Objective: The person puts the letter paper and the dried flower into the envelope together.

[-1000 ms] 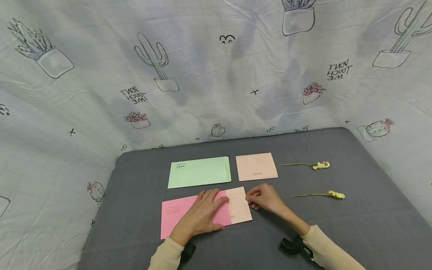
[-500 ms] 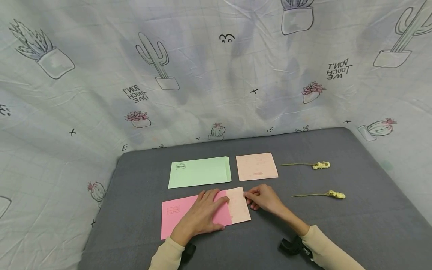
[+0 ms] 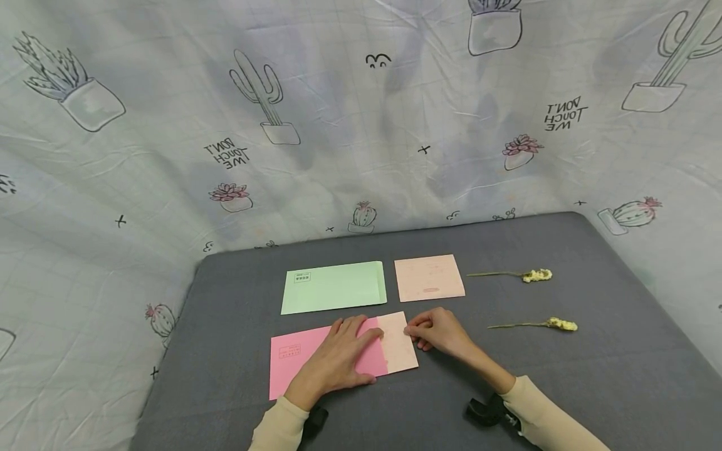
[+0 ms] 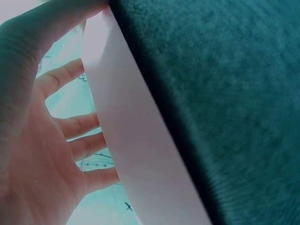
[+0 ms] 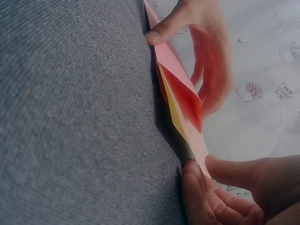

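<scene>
A pink envelope (image 3: 293,369) lies on the table, its gaping mouth facing right. My left hand (image 3: 338,357) spans it near the mouth, thumb at the near edge and fingers arched over the top, holding it. A pale pink card (image 3: 399,341) sits partly inside the mouth; its left part is hidden. My right hand (image 3: 442,332) pinches the card's right edge between thumb and fingers. In the right wrist view the card (image 5: 194,140) runs from those fingers into the bowed-open envelope (image 5: 171,61). The left wrist view shows the left fingers spread behind the envelope (image 4: 122,103).
Behind the pink envelope lies a green envelope (image 3: 335,289), with another pale pink card (image 3: 430,279) to its right. Two yellow dried flower stems, one farther back (image 3: 536,276) and one nearer (image 3: 561,324), lie right. A cactus-print cloth (image 3: 338,125) hangs behind the grey table (image 3: 237,300).
My right hand has moved slightly left with the card, which slides a little deeper into the pink envelope. The left hand stays in place.
</scene>
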{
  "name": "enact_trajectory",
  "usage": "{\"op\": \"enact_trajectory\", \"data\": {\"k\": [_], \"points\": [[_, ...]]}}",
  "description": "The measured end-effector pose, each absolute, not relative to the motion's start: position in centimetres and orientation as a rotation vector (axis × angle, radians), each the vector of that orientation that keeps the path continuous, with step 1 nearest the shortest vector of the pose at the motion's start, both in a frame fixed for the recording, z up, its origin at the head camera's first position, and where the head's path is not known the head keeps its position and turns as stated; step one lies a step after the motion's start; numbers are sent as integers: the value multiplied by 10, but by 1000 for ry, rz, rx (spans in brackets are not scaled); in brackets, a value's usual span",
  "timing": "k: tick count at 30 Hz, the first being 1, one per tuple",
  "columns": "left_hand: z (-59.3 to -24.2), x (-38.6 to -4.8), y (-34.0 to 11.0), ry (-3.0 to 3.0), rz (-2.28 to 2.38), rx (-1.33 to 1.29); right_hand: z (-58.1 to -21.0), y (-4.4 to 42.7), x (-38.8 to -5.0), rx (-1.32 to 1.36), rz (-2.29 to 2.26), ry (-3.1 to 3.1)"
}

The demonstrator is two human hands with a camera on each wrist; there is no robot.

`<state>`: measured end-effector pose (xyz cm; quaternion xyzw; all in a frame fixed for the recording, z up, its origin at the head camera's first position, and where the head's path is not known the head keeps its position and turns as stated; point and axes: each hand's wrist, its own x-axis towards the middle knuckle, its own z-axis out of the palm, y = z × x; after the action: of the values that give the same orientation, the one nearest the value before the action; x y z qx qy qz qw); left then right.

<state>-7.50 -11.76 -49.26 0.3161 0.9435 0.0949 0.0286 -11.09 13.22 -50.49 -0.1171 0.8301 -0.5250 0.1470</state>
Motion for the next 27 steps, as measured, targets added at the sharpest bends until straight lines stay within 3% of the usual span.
{"op": "enact_trajectory", "data": {"k": [27], "points": [[-489, -75, -118, 2908, 308, 993, -502, 123, -107, -382, -1564, 2299]]}}
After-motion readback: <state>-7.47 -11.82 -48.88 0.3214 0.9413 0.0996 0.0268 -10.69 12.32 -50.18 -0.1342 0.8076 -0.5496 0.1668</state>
